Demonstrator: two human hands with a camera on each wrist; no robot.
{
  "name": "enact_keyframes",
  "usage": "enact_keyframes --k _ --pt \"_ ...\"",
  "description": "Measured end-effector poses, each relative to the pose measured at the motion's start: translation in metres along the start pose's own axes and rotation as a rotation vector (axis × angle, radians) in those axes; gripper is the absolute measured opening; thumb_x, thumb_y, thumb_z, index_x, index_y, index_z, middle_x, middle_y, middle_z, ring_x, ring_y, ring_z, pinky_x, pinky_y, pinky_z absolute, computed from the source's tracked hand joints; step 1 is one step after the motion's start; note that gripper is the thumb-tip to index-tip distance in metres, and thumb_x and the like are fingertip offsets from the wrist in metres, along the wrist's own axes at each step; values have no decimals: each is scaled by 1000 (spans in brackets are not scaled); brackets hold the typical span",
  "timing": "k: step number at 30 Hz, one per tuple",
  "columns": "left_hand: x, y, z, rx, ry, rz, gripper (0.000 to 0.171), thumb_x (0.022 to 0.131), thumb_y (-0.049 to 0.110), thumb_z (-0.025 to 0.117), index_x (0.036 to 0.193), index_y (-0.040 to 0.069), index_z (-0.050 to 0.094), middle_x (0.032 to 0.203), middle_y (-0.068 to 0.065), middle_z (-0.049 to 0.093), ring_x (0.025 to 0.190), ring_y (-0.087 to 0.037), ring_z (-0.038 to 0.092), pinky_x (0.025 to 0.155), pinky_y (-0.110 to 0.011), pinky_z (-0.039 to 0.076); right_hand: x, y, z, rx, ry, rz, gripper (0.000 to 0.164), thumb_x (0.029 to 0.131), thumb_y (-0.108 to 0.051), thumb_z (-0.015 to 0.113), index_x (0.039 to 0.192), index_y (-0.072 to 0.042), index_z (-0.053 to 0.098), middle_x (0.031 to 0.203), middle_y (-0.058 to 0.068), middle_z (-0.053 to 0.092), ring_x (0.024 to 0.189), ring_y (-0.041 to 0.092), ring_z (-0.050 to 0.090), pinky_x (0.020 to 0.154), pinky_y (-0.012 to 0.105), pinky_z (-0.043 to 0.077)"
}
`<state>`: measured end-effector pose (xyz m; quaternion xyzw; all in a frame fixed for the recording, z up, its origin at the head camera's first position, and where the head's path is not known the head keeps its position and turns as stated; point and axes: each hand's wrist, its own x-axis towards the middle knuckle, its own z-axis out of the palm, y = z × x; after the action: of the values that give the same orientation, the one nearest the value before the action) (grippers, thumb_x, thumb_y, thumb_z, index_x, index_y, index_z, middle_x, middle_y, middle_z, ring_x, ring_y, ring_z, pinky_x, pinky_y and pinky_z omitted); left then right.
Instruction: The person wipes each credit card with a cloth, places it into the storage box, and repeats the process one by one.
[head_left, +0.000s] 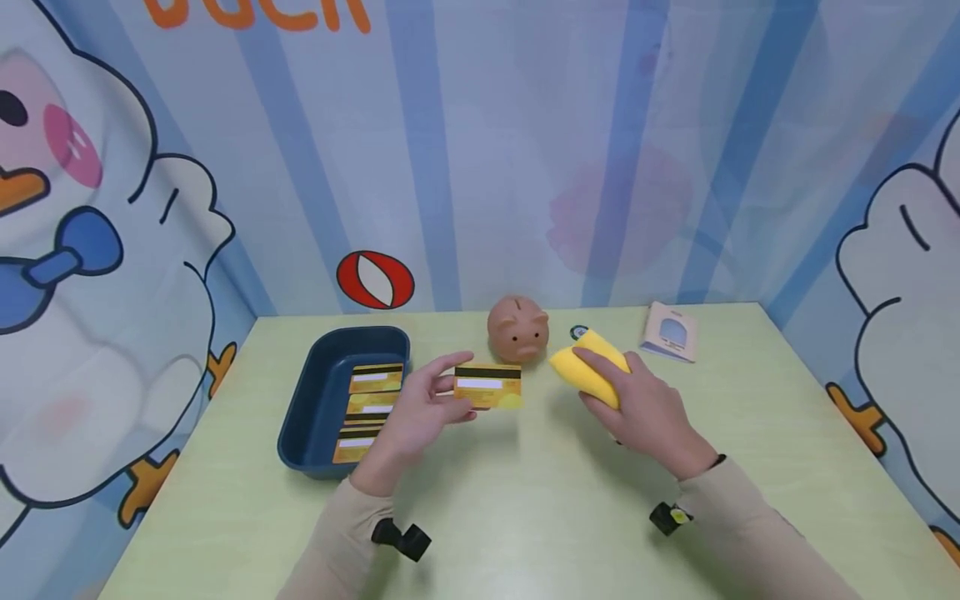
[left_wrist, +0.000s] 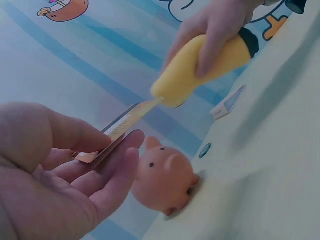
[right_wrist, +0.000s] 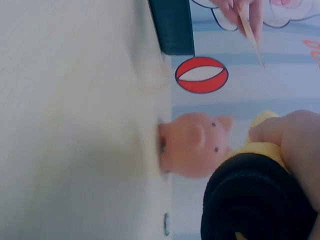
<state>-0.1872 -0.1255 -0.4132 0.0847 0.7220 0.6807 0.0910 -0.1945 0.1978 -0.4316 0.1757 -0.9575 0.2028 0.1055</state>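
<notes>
My left hand (head_left: 420, 404) pinches a gold bank card (head_left: 487, 386) with a black stripe between thumb and fingers, above the table. In the left wrist view the card (left_wrist: 125, 125) is seen nearly edge-on. My right hand (head_left: 648, 408) grips a yellow soft-looking piece (head_left: 592, 371), folded at its front. The right wrist view shows its dark rounded end (right_wrist: 255, 200). In the head view a small gap separates the yellow piece from the card. Three similar gold cards (head_left: 375, 408) lie in a dark blue tray (head_left: 307, 417) beside my left hand, partly hidden by it.
A pink piggy bank (head_left: 517, 329) stands at the back, behind the card. Right of it lie a small round dark-rimmed piece (head_left: 579, 332) and a pale pink folded booklet (head_left: 670, 332). A striped curtain (head_left: 510, 167) with cartoon ducks surrounds the pale green table (head_left: 525, 525).
</notes>
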Motion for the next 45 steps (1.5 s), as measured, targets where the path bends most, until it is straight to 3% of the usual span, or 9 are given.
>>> enact_keyframes --k 4,8,17,22,28,31,34,40,45 --pt "-8 4 -18 101 8 20 59 98 -5 66 152 16 53 125 -18 73 104 -29 73 88 -34 63 -3 13 1 19 -40 99 61 101 -38 67 158 -35 46 99 14 53 63 18 49 47 33 41" --pt "-15 9 -39 183 16 22 58 99 -4 65 153 13 52 132 -20 70 109 -30 69 87 -30 61 -4 26 2 32 -107 197 64 102 -38 64 161 -30 42 100 17 52 64 22 50 48 36 41" --pt "-27 14 -90 390 64 18 50 101 -1 64 149 5 53 133 -24 67 109 -32 68 87 -30 61 -6 51 8 22 -235 396 70 99 -34 59 163 -18 35 120 35 49 82 37 55 55 44 45" --pt "-34 5 -116 478 115 -31 48 100 2 66 147 3 54 128 -25 66 106 -30 69 84 -29 59 -8 57 12 14 -288 443 73 98 -35 57 163 -15 32 128 40 43 88 43 57 59 47 47" --pt "-40 -1 -137 526 185 -117 45 100 0 63 144 0 55 122 -28 60 102 -32 68 83 -38 63 -8 59 15 13 -292 450 73 98 -37 56 163 -16 30 124 39 43 84 42 56 59 48 46" --pt "-41 -4 -143 568 180 -168 42 101 -2 60 143 -3 55 117 -27 60 98 -30 69 80 -39 64 -8 58 13 25 -305 456 75 99 -40 55 164 -16 28 121 39 41 81 41 56 60 48 46" --pt "-42 -8 -144 596 124 -205 41 101 -4 58 142 -6 54 106 -23 60 89 -28 71 75 -40 64 -9 57 11 38 -317 453 76 100 -42 54 164 -14 26 121 39 42 83 41 55 61 48 46" --pt "-39 -12 -137 728 44 -244 44 96 -2 63 140 -4 56 94 -14 60 78 -22 64 65 -35 51 -9 52 6 40 -358 440 82 102 -50 53 166 -10 20 126 42 42 87 42 56 65 50 48" --pt "-37 -8 -128 860 14 -294 44 96 5 66 138 -4 57 103 -16 68 85 -24 66 75 -40 56 -10 47 0 16 -407 442 86 103 -58 51 167 -10 17 134 47 39 93 47 58 70 55 50"
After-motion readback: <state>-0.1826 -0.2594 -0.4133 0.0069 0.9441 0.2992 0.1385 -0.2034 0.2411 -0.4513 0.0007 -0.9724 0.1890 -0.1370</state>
